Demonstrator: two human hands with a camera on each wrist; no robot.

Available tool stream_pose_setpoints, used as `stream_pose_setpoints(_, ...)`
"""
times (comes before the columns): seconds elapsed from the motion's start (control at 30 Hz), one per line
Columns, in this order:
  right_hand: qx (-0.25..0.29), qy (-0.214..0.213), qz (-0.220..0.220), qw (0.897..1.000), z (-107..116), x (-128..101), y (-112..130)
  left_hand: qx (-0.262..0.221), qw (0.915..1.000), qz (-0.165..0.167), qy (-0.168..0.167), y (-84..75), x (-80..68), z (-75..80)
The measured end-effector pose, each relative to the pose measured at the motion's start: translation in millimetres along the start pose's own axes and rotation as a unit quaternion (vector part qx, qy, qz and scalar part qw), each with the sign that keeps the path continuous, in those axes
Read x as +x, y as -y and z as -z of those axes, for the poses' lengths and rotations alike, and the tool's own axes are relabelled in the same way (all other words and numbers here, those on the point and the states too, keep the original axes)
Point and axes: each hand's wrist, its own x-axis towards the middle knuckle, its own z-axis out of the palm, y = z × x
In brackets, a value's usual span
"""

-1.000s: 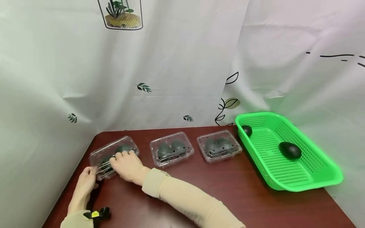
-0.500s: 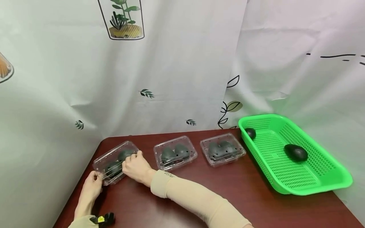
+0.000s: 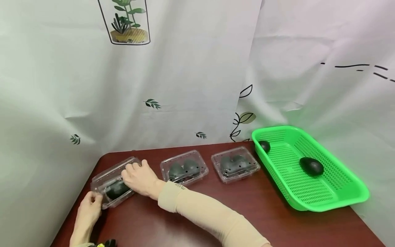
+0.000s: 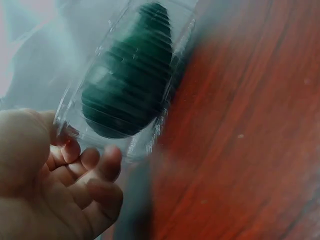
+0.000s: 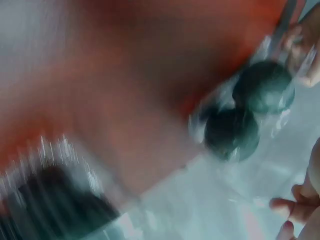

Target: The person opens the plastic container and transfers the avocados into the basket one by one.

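Note:
A clear plastic clamshell box [image 3: 99, 181] stands at the left of the table, with a dark green avocado [image 3: 115, 189] showing through its side. My left hand [image 3: 87, 207] grips its near left corner; in the left wrist view, thumb and fingers close round the plastic edge below the avocado [image 4: 127, 80]. At the box's other end is my right hand [image 3: 140, 179], fingers bent over the lid edge and hiding part of the contents. The right wrist view shows two avocados inside, one avocado [image 5: 265, 86] beyond another avocado [image 5: 231, 134].
Two more lidded clear boxes, a middle box [image 3: 200, 158] and a right box [image 3: 220, 175], hold two avocados each. A green basket [image 3: 290, 202] at the right contains a large avocado [image 3: 311, 166] and another avocado [image 3: 264, 146]. White patterned cloth [image 3: 185, 68] hangs behind the brown table [image 3: 172, 226].
The left box has shifted slightly leftward and nearer, with both hands at it. My right hand now covers more of its right end. The head view has also shifted a little.

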Motion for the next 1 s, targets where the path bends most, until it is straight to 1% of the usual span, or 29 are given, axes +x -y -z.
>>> stream_pose_setpoints(0.1,0.013,0.011,0.013,1.000,3,1,-3,0.001,1.0000,0.005,-0.003,2.1,-1.2,2.1)
stream_pose_setpoints(0.23,0.052,0.063,0.048,0.995,3,-4,-5,-0.031,0.9994,0.007,0.011,2.3,-0.2,0.7)
stream_pose_setpoints(0.3,0.068,0.072,0.069,0.993,2,-7,-5,-0.034,0.9993,0.007,0.012,1.6,-0.1,-0.8)
stream_pose_setpoints(0.43,0.069,0.062,0.108,0.990,1,-9,-8,-0.036,0.9992,0.010,0.015,0.9,0.1,-2.6)
stream_pose_setpoints(0.5,0.065,0.047,0.120,0.990,0,-9,-9,-0.034,0.9991,0.014,0.020,1.8,-0.8,-2.1)
stream_pose_setpoints(0.57,0.063,0.027,0.122,0.990,0,-8,-12,-0.034,0.9988,0.018,0.030,2.4,-0.9,-1.7)
stream_pose_setpoints(0.67,0.065,-0.014,0.105,0.992,1,0,-20,-0.043,0.9981,0.015,0.043,3.9,-0.6,-0.8)
stream_pose_setpoints(0.77,0.074,-0.042,0.065,0.994,6,12,-30,-0.051,0.9972,0.005,0.055,4.6,1.4,-0.5)
stream_pose_setpoints(0.87,0.090,-0.041,0.021,0.995,10,26,-37,-0.054,0.9962,0.000,0.068,4.9,2.1,0.3)
stream_pose_setpoints(1.0,0.118,-0.020,-0.007,0.993,8,38,-45,-0.087,0.9934,0.005,0.075,3.5,1.2,-4.3)
